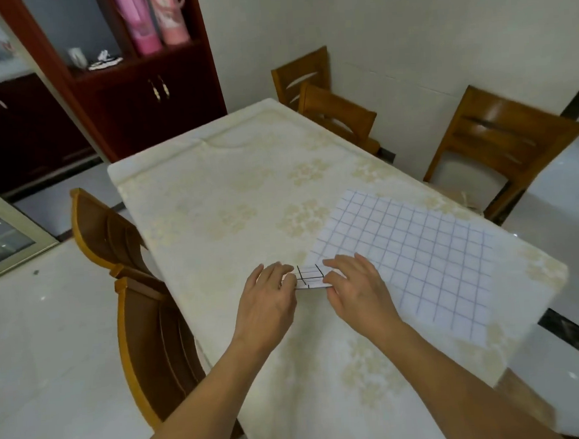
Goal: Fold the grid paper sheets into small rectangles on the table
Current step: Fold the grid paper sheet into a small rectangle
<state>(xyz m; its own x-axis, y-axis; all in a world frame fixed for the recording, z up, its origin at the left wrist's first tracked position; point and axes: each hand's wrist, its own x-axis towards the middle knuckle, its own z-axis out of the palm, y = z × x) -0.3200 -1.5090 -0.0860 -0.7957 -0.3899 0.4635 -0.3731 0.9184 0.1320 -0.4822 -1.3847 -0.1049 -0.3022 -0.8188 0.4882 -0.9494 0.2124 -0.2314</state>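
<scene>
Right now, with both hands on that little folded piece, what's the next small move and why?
Probably press along the crease to flatten it. The left hand and right hand hold the ends of the small folded paper on the table; the large grid sheet still lies unfolded beside it.

Matt grid paper sheet (419, 255) on glossy floral tablecloth (229, 196); varnished wooden chairs (500, 138).
</scene>
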